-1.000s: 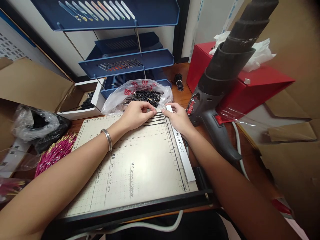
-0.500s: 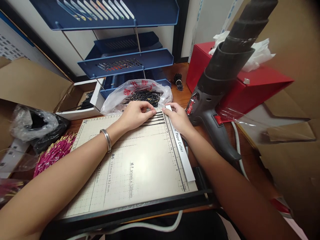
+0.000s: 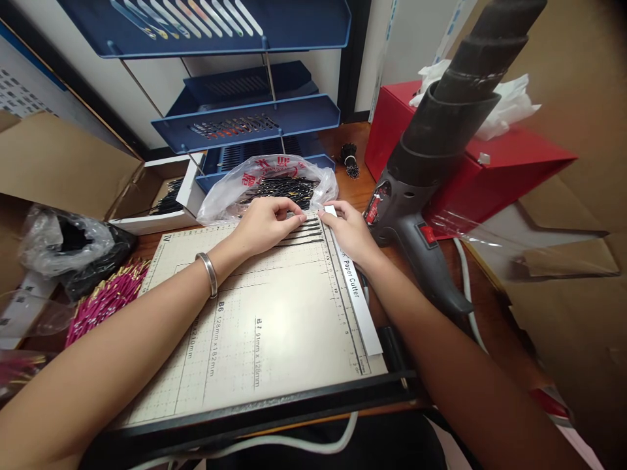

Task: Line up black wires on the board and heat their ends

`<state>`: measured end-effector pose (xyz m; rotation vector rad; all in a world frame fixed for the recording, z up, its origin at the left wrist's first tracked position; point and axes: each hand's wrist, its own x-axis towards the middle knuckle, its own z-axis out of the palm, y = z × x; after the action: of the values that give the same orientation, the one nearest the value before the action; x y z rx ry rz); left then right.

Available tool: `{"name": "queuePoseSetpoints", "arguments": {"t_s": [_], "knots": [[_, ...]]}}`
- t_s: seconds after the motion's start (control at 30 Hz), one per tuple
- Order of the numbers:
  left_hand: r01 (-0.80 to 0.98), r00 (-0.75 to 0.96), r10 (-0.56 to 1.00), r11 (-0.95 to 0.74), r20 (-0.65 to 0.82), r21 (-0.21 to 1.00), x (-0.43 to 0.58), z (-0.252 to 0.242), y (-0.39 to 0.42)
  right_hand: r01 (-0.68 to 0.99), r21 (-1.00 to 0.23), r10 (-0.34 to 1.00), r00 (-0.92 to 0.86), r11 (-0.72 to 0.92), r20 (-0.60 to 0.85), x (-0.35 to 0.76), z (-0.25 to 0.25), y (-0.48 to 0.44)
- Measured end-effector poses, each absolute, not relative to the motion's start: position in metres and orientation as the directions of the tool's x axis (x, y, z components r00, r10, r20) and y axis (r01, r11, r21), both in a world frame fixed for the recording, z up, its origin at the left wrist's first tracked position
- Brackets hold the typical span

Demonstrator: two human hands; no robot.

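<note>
A cream paper cutter [image 3: 289, 326] with printed grid lines and rulers lies in front of me. Several thin black strips [image 3: 306, 237] lie side by side across its upper right part, their left ends hidden under my left hand. With thumb and index finger pinched, my left hand [image 3: 269, 223] holds the end of the farthest strip. My right hand [image 3: 349, 232] is closed over the upper end of the white guide strip [image 3: 360, 307], its thumb tip close to the left fingertips. What lies under its fingers is hidden.
Behind the cutter sits a plastic bag [image 3: 225, 192] of black pieces, below blue tiered trays [image 3: 255, 117]. A dark heat gun [image 3: 416, 170] stands at right before a red box [image 3: 519, 170]. Magenta sticks [image 3: 108, 300] and an opened white box [image 3: 161, 222] are at left.
</note>
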<state>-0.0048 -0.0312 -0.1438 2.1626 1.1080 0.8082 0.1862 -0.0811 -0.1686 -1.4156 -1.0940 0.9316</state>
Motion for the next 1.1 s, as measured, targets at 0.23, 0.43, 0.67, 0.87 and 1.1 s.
{"name": "queuePoseSetpoints", "arguments": {"t_s": [0.23, 0.43, 0.67, 0.87, 1.1], "knots": [[0.500, 0.475, 0.835, -0.516, 0.278, 0.695, -0.007, -0.144, -0.032, 0.116, -0.993, 0.968, 0.252, -0.011, 0.019, 0.189, -0.168, -0.082], [0.498, 0.492, 0.797, -0.588, 0.351, 0.637, -0.008, -0.146, -0.032, 0.098, -0.995, 0.972, 0.234, -0.036, -0.012, 0.189, -0.166, -0.085], [0.488, 0.526, 0.720, -0.692, 0.453, 0.533, -0.013, -0.149, -0.032, -0.027, -0.999, 0.980, 0.193, -0.033, -0.037, 0.185, -0.161, -0.096], [0.419, 0.603, 0.622, -0.780, 0.500, 0.465, -0.017, -0.149, -0.034, -0.075, -0.996, 0.986, 0.151, -0.058, -0.069, 0.187, -0.156, -0.101], [0.362, 0.721, 0.514, -0.851, 0.465, 0.380, -0.019, -0.143, -0.040, -0.018, -0.999, 0.994, 0.100, -0.037, -0.038, 0.193, -0.162, -0.100]]}}
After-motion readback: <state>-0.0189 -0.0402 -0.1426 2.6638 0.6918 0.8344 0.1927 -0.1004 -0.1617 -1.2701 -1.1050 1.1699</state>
